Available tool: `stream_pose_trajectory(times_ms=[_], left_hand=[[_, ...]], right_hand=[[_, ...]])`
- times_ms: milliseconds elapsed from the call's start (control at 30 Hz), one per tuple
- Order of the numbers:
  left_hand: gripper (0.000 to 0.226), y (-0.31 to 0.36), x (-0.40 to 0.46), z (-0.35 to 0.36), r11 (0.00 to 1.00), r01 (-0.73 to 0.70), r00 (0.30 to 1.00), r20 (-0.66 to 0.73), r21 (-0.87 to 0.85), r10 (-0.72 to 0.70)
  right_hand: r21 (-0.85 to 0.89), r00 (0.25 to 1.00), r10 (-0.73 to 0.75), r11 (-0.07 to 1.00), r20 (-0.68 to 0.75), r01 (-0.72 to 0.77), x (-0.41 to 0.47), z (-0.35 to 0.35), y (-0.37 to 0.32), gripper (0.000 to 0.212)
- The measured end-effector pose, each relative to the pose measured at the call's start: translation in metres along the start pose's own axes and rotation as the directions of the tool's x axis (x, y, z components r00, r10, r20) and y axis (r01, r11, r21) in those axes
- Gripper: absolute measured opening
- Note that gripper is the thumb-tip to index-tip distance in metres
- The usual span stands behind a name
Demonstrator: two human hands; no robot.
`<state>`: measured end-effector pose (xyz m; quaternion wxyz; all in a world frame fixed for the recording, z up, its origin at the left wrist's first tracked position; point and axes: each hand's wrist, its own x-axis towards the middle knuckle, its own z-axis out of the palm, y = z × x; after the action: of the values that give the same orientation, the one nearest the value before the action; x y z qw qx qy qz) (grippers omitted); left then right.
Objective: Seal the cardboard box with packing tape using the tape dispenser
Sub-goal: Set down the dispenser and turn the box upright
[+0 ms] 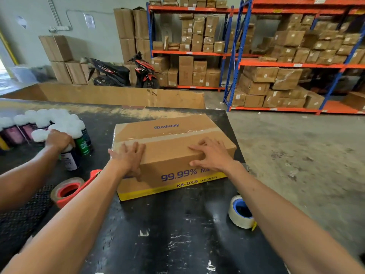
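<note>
Pressing down on the brown cardboard box (169,153), I have my left hand (129,157) spread flat over its near-left corner and my right hand (212,155) splayed on the top near edge, neither gripping. Clear tape runs along the lid seam between and beyond them. The red tape dispenser (73,189) lies on the black worktop (167,234) left of my left forearm.

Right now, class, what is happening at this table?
A person presses the left hand and right hand flat on a cardboard box that already has clear tape along its top seam. The red tape dispenser lies unused on the black table. Another person's hand rests on white-capped bottles nearby.
</note>
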<state>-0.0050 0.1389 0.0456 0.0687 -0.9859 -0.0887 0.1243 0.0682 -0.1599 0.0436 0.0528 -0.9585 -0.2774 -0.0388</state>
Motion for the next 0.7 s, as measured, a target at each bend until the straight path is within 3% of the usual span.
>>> stream_pose_trajectory(times_ms=[133,200,267,400,567,700], left_hand=[[0.138,-0.007,0.002,0.018,0.993,-0.039,0.996,-0.089,-0.112,0.029],[0.136,-0.012,0.004,0.022,0.991,-0.059,0.992,-0.115,-0.120,0.046],[0.135,-0.016,0.005,0.022,0.991,-0.074,0.990,-0.126,-0.111,0.060],[0.135,-0.026,0.014,0.020,0.988,-0.123,0.984,-0.141,-0.089,0.109],[0.135,-0.036,0.027,0.019,0.982,-0.179,0.974,-0.155,-0.064,0.167],[0.134,-0.036,0.029,0.020,0.981,-0.189,0.969,-0.172,-0.049,0.178]], right_hand=[[-0.046,0.980,0.173,0.984,0.098,-0.169,-0.001,-0.004,0.053,0.108],[0.101,0.964,0.231,0.964,0.134,-0.246,-0.007,0.009,0.065,0.104],[0.192,0.963,0.261,0.944,0.062,-0.268,-0.015,0.023,0.062,0.095],[0.198,0.945,0.324,0.930,-0.049,-0.308,-0.032,0.034,0.050,0.085],[0.198,0.921,0.385,0.909,-0.066,-0.366,-0.042,0.037,0.036,0.083],[0.323,0.907,0.420,0.862,-0.026,-0.390,-0.041,0.036,0.032,0.084]])
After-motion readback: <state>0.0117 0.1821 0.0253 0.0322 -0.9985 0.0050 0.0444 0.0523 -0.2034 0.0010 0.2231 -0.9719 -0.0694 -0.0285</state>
